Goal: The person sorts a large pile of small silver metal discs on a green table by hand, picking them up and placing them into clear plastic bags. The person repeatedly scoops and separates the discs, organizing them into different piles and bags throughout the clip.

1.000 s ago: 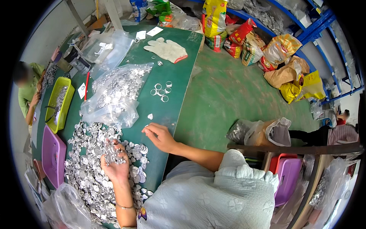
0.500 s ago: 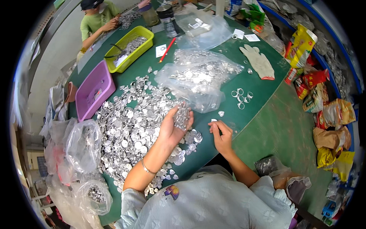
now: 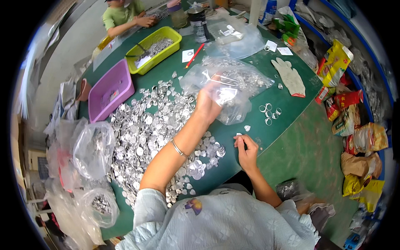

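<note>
While the left grip (image 3: 208,104) is at the filled clear bag (image 3: 246,83), its fingertips lie behind glossy film; cannot tell whether they grasp anything. Right grip (image 3: 248,154): fingers curled inward, on the wearer's side of the bag and to its right; hold not discernible. The bag lies on the green worktop (image 3: 291,106). Left of it, loose silver pieces (image 3: 137,139) heap; right, metal rings (image 3: 268,113) and a pale glove (image 3: 288,77).
</note>
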Tool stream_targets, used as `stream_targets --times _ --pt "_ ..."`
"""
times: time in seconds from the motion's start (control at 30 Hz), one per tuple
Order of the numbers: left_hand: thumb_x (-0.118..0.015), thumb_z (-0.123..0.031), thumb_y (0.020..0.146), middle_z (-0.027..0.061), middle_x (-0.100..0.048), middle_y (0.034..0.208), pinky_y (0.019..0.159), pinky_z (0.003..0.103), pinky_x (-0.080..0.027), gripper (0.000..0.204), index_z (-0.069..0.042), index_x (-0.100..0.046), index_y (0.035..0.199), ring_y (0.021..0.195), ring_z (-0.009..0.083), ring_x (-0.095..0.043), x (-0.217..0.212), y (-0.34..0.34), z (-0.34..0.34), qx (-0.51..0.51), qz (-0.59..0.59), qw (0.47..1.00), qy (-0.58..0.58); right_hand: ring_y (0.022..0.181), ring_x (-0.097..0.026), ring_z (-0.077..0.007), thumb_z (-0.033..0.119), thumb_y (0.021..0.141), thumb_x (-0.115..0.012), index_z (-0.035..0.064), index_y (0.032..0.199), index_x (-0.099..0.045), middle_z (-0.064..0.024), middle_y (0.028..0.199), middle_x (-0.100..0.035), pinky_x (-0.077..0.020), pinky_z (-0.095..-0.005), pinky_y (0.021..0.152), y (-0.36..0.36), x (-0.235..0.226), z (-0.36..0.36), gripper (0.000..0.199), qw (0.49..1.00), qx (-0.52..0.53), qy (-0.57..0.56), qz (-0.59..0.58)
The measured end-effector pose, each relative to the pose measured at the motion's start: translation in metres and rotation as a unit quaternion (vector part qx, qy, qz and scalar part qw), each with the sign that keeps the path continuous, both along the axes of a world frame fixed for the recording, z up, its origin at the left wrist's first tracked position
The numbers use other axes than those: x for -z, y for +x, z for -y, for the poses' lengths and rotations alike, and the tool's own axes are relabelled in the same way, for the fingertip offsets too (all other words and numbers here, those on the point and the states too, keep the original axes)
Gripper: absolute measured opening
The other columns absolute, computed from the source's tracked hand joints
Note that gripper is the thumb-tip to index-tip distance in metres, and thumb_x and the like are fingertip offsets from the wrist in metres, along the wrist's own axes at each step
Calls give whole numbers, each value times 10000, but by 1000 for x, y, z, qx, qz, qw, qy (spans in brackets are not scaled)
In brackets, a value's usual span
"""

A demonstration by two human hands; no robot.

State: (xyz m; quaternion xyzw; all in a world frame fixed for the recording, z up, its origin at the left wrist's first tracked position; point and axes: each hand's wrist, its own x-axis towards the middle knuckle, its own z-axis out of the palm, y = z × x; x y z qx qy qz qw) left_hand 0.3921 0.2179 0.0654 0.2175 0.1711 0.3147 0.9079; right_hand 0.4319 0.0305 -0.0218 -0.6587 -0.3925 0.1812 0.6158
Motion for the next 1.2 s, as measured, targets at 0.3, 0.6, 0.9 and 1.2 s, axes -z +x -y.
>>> stream_targets --times 0.3,0.6,0.9,1.2 --pt "-436 -83 917 147 -570 1173 934 310 -431 331 36 -490 1220 1087 216 -559 -6 -119 42 -20 -151 972 178 634 -538 -114 47 888 -510 -51 830 -592 -76 746 -600 -436 -247 598 1 13 1 140 1000 2 -7 -15" --pt "-639 -12 764 92 -619 1003 810 304 -458 290 -30 -603 1051 931 215 -599 25 -262 129 -163 -572 633 496 780 -564 -230 -4 780 -619 -5 869 -620 -101 820 -615 -439 -319 713 -31 -18 -9 89 972 -120 -24 202" --pt "-704 -83 695 108 -453 1260 958 451 -276 412 -101 -580 1088 1183 316 -396 50 -253 164 -159 -655 490 553 931 -530 -272 -58 773 -550 33 959 -622 -78 941 -599 -366 -352 844 -87 -26 -40 219 858 -322 -29 400" --pt "-689 -69 704 121 -464 1227 932 439 -293 391 -87 -577 1078 1132 316 -428 57 -259 168 -197 -665 490 528 651 -468 -87 -9 872 -461 20 1042 -543 4 805 -537 -373 -209 573 -51 -21 -38 190 928 -219 -47 -298"
